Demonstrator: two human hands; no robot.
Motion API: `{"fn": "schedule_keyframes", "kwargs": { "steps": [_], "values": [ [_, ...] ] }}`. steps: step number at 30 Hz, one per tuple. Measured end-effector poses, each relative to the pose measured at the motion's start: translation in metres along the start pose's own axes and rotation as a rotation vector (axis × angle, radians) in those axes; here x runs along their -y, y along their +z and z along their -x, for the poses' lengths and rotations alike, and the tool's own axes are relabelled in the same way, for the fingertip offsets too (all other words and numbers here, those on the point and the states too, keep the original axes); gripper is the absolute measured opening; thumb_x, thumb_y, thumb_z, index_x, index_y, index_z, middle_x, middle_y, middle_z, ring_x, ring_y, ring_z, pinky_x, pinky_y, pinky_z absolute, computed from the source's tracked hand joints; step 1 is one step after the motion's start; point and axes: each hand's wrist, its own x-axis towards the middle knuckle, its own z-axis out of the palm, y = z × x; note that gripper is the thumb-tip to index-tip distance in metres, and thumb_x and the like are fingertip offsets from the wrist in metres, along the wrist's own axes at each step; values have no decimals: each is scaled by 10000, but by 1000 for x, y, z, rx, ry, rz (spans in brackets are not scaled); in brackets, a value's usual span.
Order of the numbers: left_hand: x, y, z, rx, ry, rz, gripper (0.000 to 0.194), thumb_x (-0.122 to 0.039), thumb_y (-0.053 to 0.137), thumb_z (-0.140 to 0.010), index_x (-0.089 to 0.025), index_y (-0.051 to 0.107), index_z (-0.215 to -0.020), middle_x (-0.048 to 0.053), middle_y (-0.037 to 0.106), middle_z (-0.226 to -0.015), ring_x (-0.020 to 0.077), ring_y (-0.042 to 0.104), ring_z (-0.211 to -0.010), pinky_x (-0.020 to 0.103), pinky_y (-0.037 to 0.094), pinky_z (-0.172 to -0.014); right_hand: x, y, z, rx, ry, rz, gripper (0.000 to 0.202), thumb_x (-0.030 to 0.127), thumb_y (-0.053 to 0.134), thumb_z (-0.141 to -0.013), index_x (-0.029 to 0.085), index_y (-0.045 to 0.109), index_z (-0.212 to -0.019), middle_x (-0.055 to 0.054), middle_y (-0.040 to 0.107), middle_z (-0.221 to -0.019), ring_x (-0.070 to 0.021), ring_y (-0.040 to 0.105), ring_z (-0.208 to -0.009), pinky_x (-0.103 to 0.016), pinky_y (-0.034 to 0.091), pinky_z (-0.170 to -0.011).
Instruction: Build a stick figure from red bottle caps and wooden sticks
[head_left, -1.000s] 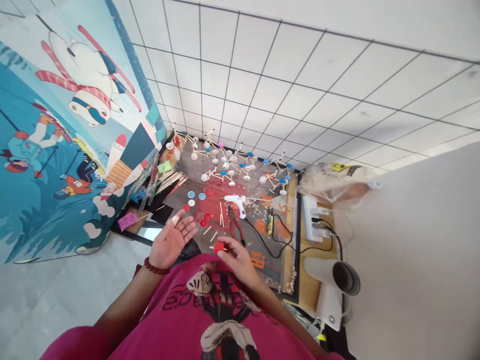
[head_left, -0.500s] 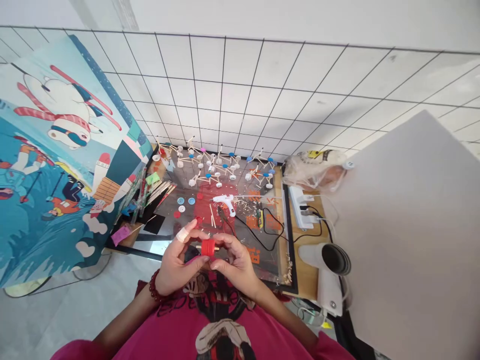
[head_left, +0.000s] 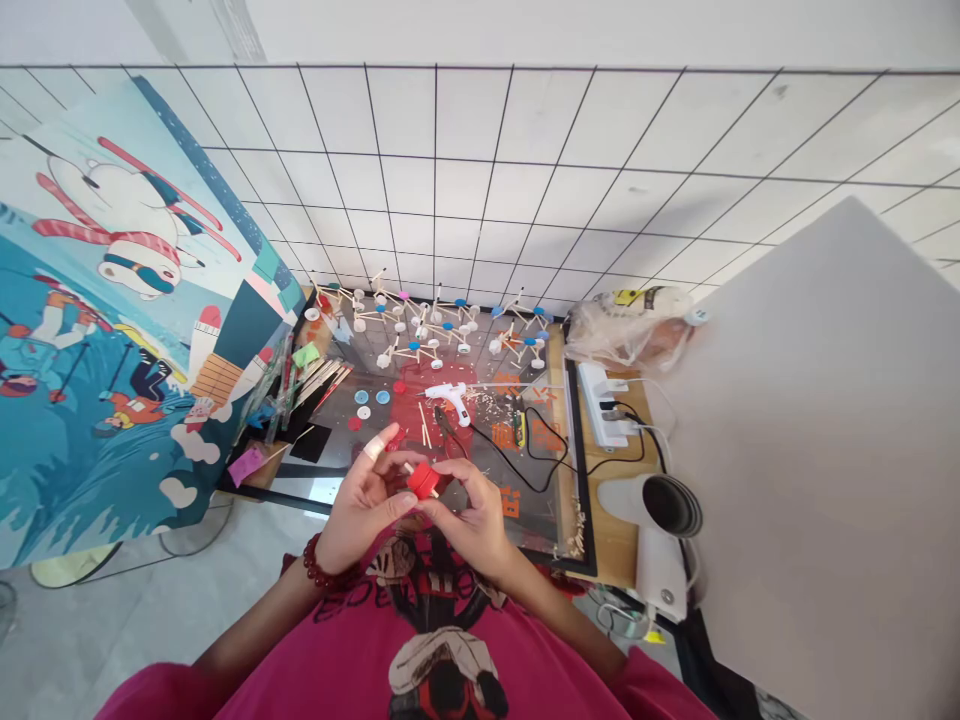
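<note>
Between my hands, near the table's front edge, is a red round piece (head_left: 424, 481) with a light wooden stick through it, now tilted. My left hand (head_left: 369, 500), with a bandaged index finger, pinches its left side. On the right side, my right hand (head_left: 474, 508) grips it with thumb and fingertips. Just beyond lie a white glue gun (head_left: 450, 402), dark pliers (head_left: 448, 432) and two thin sticks (head_left: 425, 425). Blue discs (head_left: 361, 397), a white disc (head_left: 364, 412) and a red disc (head_left: 355, 424) lie to the left.
Several stick-and-disc assemblies (head_left: 450, 328) stand along the back. Stick bundles (head_left: 319, 390) lie at the left beside a picture board (head_left: 150, 330). On the right are a power strip (head_left: 604, 405), a plastic bag (head_left: 630, 330), cables and a white panel (head_left: 832, 450).
The red piece has turned from level to tilted and moved slightly up and right in my fingers. Both hands still hold it. The view has shifted a little.
</note>
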Motion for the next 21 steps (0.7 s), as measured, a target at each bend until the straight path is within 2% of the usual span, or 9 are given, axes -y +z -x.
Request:
{"fn": "schedule_keyframes", "kwargs": {
  "steps": [2, 5, 7, 10, 12, 15, 17, 19, 21],
  "values": [
    [2, 2, -1, -7, -46, 60, 692, -197, 786, -775, -272, 503, -1403, 82, 679, -1144, 201, 655, -1037, 322, 543, -901, 0, 0, 0, -25, -22, 38, 304, 315, 749, -848, 259, 583, -1097, -20, 684, -906, -160, 648, -748, -282, 544, -696],
    [2, 3, 0, -48, -25, 33, 696, -185, 800, -756, -276, 518, -1385, 64, 693, -1120, 189, 667, -1016, 302, 537, -899, 0, -2, -1, 20, -27, 54, 360, 355, 784, -805, 253, 598, -1096, -51, 679, -973, -198, 655, -845, -329, 549, -765],
    [-2, 3, 2, -65, 23, -94, 770, -170, 785, -767, -299, 444, -1446, 62, 690, -1167, 193, 670, -1030, 327, 527, -939, 1, -3, -1, 73, 50, -6, 420, 371, 782, -798, 250, 593, -1153, -67, 673, -1043, -212, 653, -910, -352, 551, -818],
    [-11, 3, 6, -78, 107, -358, 845, -138, 737, -796, -300, 333, -1521, 78, 685, -1233, 221, 664, -1092, 395, 480, -1030, 0, -2, 1, 137, 221, -228, 412, 356, 699, -868, 258, 556, -1242, -61, 675, -1099, -192, 664, -953, -342, 558, -856],
    [-18, 5, 7, -79, 148, -475, 827, -121, 733, -784, -263, 370, -1513, 90, 702, -1221, 251, 652, -1138, 436, 423, -1093, -1, 0, 2, 163, 293, -375, 388, 353, 657, -903, 271, 546, -1266, -56, 685, -1123, -186, 675, -995, -338, 565, -873],
    [-23, 9, 6, -65, 183, -521, 720, -108, 749, -750, -217, 520, -1424, 107, 716, -1197, 289, 628, -1189, 456, 349, -1153, -2, 4, 2, 152, 341, -453, 371, 371, 653, -910, 277, 568, -1258, -47, 701, -1107, -184, 687, -986, -334, 576, -867],
    [-23, 11, 6, -59, 213, -514, 671, -108, 749, -745, -207, 566, -1383, 117, 706, -1216, 301, 613, -1210, 460, 323, -1171, -1, 7, 1, 136, 369, -459, 335, 396, 664, -901, 266, 605, -1204, -41, 713, -1058, -178, 693, -933, -324, 581, -841],
    [-19, 11, 6, -61, 258, -506, 707, -105, 753, -742, -213, 538, -1407, 122, 688, -1251, 305, 603, -1221, 470, 317, -1173, -1, 8, 1, 116, 412, -497, 305, 416, 683, -885, 253, 624, -1137, -37, 721, -1010, -177, 695, -892, -316, 584, -814],
    [-13, 10, 7, -70, 305, -519, 810, -99, 754, -743, -238, 439, -1477, 120, 657, -1299, 301, 599, -1221, 477, 357, -1144, -1, 9, 1, 82, 458, -576, 307, 416, 707, -868, 249, 612, -1107, -35, 724, -988, -180, 699, -884, -316, 584, -806]
  ]
}}
